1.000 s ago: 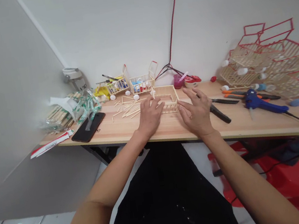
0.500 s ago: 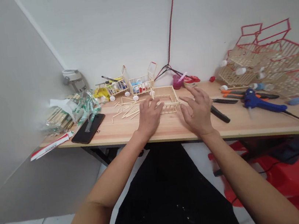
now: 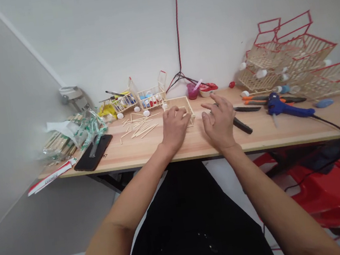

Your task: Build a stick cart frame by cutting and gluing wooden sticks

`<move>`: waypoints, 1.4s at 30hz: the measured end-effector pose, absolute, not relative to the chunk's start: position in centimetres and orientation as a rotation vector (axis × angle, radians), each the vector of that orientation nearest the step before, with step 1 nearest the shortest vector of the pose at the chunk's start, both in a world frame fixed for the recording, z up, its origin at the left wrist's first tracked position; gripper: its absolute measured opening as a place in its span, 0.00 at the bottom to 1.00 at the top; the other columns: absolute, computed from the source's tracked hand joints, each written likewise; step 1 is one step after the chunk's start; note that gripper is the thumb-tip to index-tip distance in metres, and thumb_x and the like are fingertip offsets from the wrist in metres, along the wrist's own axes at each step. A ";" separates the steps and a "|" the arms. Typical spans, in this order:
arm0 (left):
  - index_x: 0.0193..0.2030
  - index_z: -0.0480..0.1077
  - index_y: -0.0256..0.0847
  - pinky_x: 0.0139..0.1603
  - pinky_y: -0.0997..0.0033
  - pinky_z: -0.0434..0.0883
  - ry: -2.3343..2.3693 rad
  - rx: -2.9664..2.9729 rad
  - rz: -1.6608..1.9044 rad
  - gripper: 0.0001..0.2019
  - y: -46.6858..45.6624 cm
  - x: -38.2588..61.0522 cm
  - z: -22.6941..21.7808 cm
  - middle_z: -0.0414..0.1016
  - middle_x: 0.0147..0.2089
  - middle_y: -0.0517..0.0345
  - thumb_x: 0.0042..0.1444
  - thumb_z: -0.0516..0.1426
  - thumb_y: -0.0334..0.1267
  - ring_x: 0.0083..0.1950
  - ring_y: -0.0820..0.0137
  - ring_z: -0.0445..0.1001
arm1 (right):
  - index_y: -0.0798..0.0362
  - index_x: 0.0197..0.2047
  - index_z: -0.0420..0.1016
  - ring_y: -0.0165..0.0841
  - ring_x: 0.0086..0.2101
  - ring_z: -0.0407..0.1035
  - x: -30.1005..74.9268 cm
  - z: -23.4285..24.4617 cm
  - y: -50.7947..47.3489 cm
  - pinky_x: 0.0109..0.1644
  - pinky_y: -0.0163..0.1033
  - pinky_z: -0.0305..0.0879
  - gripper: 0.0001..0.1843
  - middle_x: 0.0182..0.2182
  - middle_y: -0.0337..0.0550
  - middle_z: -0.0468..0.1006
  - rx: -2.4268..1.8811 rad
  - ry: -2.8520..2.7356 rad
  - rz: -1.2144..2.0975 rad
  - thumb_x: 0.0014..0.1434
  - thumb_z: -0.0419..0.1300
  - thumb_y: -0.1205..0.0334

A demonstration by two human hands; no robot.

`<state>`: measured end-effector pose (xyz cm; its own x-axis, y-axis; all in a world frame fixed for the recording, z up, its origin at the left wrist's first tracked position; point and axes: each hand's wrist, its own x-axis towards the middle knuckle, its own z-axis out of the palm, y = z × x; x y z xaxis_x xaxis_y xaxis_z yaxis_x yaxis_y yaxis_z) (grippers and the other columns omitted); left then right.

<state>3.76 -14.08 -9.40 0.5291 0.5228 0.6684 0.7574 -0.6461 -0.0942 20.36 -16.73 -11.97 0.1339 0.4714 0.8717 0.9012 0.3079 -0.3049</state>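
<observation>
Now, centre of the picture, a small stick box point(image 3: 190, 107) sits on the bench point(image 3: 142, 154), and the left hand point(image 3: 175, 129) is right there at its near left side, fingers loosely curled, covering a good part of it. Whether those fingertips pinch a stick or merely rest against it, I cannot tell. Over to the right hand point(image 3: 219, 120), just right of centre: thumb and fingers spread well apart, nothing held, a narrow gap between it and the box. Slanting out beside that hand, a black-handled tool point(image 3: 242, 126).

Left of the box, loose sticks point(image 3: 143, 129) lie scattered, and above them a pair of small carts point(image 3: 151, 105) stand side by side on white wheels, both loaded. Just above the box, a purple cup point(image 3: 192, 92). Farther left, a black phone point(image 3: 88, 158) near the front edge, with a plastic bag of sticks point(image 3: 63, 136) beyond it. And across on the right, a blue glue gun point(image 3: 282, 107) lies before the big red-trimmed carts point(image 3: 293, 59), piled towards the upper right.
</observation>
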 end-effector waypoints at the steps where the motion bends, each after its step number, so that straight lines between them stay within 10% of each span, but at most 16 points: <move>1: 0.47 0.76 0.42 0.55 0.54 0.60 -1.056 -2.396 -0.869 0.11 -14.0 3.9 -9.5 0.77 0.52 0.50 0.68 0.52 0.37 0.58 0.57 0.66 | 0.48 0.50 0.75 0.49 0.62 0.60 20.4 -12.0 -16.7 0.62 0.59 0.55 0.14 0.63 0.50 0.70 -1.329 -1.502 -0.494 0.63 0.55 0.59; 23: 0.43 0.76 0.43 0.52 0.54 0.59 -1.054 -2.392 -0.913 0.10 -13.9 4.3 -9.7 0.78 0.46 0.53 0.67 0.52 0.38 0.54 0.58 0.67 | 0.48 0.51 0.76 0.48 0.62 0.60 20.4 -12.0 -16.7 0.61 0.57 0.58 0.15 0.62 0.49 0.70 -1.355 -1.592 -0.555 0.63 0.56 0.60; 29: 0.57 0.71 0.42 0.59 0.54 0.59 -1.117 -2.371 -1.059 0.16 -14.6 2.0 -9.0 0.77 0.53 0.52 0.64 0.54 0.34 0.60 0.57 0.65 | 0.46 0.51 0.78 0.48 0.64 0.57 20.0 -11.8 -17.1 0.62 0.57 0.56 0.15 0.65 0.47 0.67 -1.323 -1.707 -0.545 0.63 0.56 0.60; 42: 0.47 0.78 0.45 0.58 0.54 0.61 -1.203 -2.348 -1.081 0.18 -14.5 -3.2 -9.7 0.75 0.56 0.54 0.56 0.54 0.24 0.61 0.57 0.62 | 0.47 0.52 0.80 0.51 0.66 0.54 19.7 -12.0 -17.2 0.63 0.60 0.54 0.15 0.67 0.50 0.65 -1.270 -1.865 -0.544 0.62 0.59 0.62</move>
